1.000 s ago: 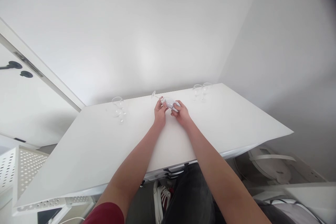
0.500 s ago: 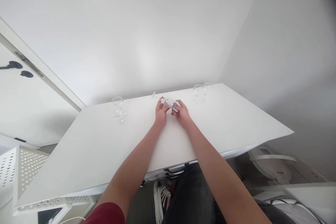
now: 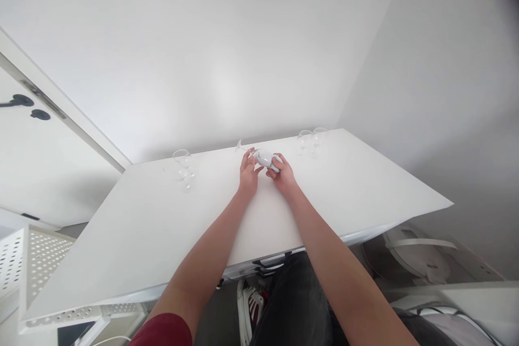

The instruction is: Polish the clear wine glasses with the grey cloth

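Near the back left corner of the worktop (image 3: 270,219), a cluster of clear glasses (image 3: 183,160) sits by the back edge; the outlines are too faint and overlapped to count. Around the middle of the back edge, just in from it, a stemmed glass (image 3: 265,158) is held tilted on its side, its foot (image 3: 239,146) pointing left and its bowl lying to the right. The left hand (image 3: 248,173) has its grip closed about the stem end of the bowl. The right hand (image 3: 284,174) is clamped on the bowl's other end, thumb on top. Further right, two clear stemmed glasses (image 3: 313,139) stand upright beside each other near the back edge, short of the back right corner.
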Demonstrator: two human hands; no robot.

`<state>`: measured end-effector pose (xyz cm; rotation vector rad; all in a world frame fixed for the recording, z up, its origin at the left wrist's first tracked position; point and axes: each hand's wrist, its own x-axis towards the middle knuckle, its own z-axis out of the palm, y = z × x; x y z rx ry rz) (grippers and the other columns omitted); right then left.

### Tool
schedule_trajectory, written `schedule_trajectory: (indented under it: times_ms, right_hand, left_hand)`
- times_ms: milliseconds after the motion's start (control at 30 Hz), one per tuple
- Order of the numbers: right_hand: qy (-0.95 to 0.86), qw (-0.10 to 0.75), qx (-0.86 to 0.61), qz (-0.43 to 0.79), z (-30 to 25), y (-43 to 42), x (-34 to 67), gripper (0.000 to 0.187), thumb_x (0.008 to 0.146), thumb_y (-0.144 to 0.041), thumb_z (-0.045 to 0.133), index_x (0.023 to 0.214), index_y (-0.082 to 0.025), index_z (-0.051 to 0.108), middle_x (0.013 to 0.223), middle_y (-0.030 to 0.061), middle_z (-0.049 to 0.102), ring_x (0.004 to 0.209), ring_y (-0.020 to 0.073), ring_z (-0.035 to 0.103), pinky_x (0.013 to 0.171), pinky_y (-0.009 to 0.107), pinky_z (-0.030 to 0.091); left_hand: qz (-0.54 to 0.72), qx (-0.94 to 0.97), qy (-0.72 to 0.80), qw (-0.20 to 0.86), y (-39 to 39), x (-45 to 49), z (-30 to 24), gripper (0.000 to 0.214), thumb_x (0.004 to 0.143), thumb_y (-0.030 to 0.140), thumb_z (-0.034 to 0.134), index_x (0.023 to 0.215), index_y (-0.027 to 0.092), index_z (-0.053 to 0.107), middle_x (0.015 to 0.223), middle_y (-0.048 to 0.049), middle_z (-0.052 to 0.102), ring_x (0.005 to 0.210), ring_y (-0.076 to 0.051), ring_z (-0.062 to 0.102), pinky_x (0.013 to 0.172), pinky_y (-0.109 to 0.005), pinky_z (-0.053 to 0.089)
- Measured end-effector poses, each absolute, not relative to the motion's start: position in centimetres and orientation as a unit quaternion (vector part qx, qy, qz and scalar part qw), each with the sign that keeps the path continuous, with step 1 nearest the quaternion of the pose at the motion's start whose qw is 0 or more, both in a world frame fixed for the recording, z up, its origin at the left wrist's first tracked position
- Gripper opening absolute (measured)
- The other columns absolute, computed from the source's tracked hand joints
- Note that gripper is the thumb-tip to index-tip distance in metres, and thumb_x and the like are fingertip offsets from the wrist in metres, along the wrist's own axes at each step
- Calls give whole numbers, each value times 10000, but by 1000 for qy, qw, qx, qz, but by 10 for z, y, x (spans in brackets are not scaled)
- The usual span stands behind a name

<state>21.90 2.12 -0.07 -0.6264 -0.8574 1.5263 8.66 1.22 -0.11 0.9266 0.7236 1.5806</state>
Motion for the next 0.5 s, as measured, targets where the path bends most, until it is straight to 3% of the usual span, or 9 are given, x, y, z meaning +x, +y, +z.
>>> schedule_trajectory:
  times_ms: [133,267,400,500]
  right_hand:
    - [-352,642,-289,617,-4,26,217,333,771,-457,797,974,-259,622,855,-11,641,550,95,479,532,266,450]
    - [-245,734,-320,547,-9,32,215,366,837,-535,704,1096,-284,639,1212,25,674,878,154,683,681,277,534]
    - [-285,677,-288,614,-9,30,211,373,868,-524,677,1132,-261,663,1285,62,686,1146,215,668,831,331,563]
    - [-333,657,-250,629,-7,27,208,322,849,-454,720,1076,-227,700,1194,76,724,1172,238,653,860,361,578]
  left_hand:
    - [686,350,343,538,16,85,-4,367,850,553,725,1099,284,734,1320,-65,620,1137,-210,589,840,-299,486]
    - [716,308,294,553,20,84,-5,336,827,503,770,1044,246,763,1444,-74,539,1138,-188,584,941,-329,502]
    - [722,310,276,553,21,85,-6,289,808,442,802,965,203,761,1435,-90,557,1156,-198,596,986,-350,504]
    - [703,330,290,559,22,87,-8,288,791,394,826,979,184,767,1345,-104,631,1127,-201,613,991,-348,497]
